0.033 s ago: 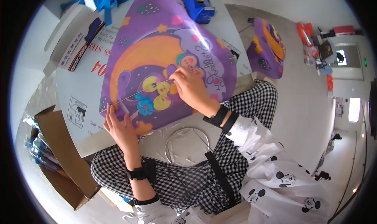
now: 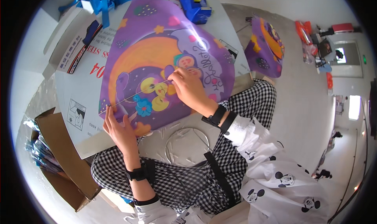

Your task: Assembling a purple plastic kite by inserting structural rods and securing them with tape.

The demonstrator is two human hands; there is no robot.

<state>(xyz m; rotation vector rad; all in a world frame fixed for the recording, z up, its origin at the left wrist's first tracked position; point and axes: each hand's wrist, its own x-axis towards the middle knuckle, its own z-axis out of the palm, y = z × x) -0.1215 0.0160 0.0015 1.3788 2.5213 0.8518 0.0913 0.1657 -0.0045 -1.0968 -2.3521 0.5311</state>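
Note:
A purple kite-shaped sheet (image 2: 157, 39) with a cartoon print of an orange moon and a yellow figure lies flat before me. Across it runs a thin, light rod (image 2: 137, 92), slanting from the sheet's left edge up to the right. My right hand (image 2: 188, 88) pinches the rod near the middle of the sheet. At the left corner my left hand (image 2: 119, 130) rests its outstretched fingertips on the sheet's edge beside the rod's end, the thumb apart. Beneath the sheet is a printed grey-white board (image 2: 88, 120).
A blue tape dispenser (image 2: 198, 13) with yellow tape stands beyond the sheet. Blue ribbons (image 2: 104, 2) are heaped at the far left. An open cardboard box (image 2: 64, 153) sits at the left. Another purple printed piece (image 2: 265, 49) is at the right. A wire ring (image 2: 167, 145) lies below the board.

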